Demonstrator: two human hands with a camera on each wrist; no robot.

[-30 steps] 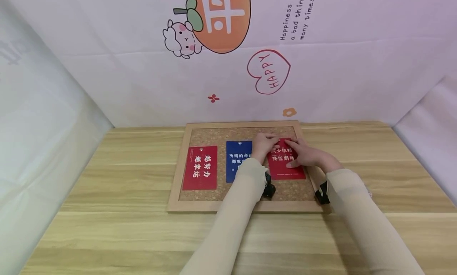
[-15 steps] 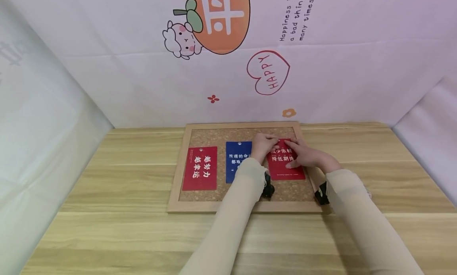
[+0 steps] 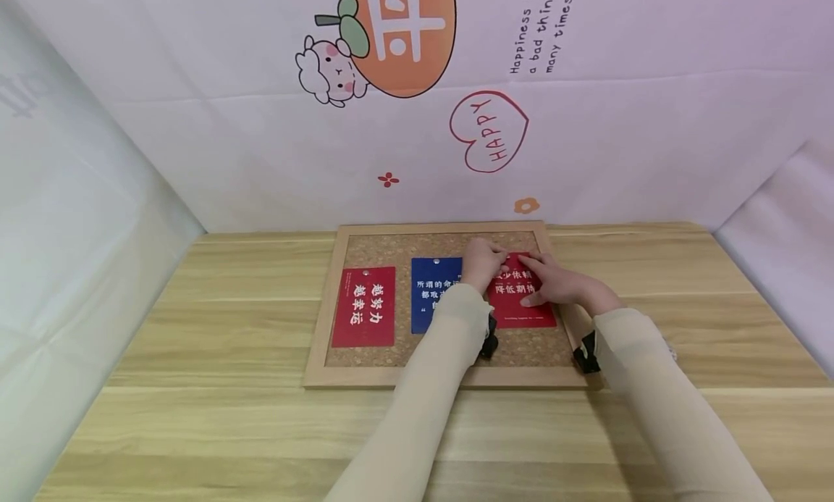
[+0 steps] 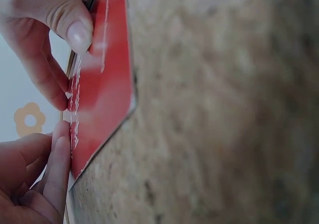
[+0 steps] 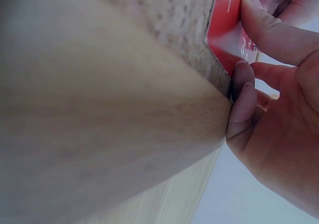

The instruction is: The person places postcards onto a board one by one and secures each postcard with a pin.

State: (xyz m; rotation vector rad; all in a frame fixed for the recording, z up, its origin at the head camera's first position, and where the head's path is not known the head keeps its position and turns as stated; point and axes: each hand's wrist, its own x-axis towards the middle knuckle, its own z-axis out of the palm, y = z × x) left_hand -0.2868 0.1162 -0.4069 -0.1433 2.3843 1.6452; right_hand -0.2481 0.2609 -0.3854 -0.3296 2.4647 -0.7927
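Observation:
On a wood-framed cork board (image 3: 449, 377) lies a red card (image 3: 529, 315) with white lettering, at the board's right. My left hand (image 3: 483, 264) is at that card's top edge, fingers bent, covering part of it. A small light spot, perhaps a pin head, shows by the fingertips; whether they pinch it is hidden. My right hand (image 3: 562, 281) rests on the card's right side with thumb and fingers spread. In the right wrist view, its thumb (image 5: 269, 32) presses the card's face. The left wrist view shows left fingers (image 4: 59, 157) touching the card's edge.
A blue card (image 3: 426, 299) hangs mid-board under a silver pin (image 3: 436, 261), partly behind the left forearm. Another red card (image 3: 363, 308), lettered sideways, is pinned at the left. The board lies on a wooden table (image 3: 228, 342), with a printed white cloth (image 3: 260, 161) behind.
My left hand has shifted and turned slightly at the card's top edge, uncovering a little more of the blue card. The right hand and the cards stay in place.

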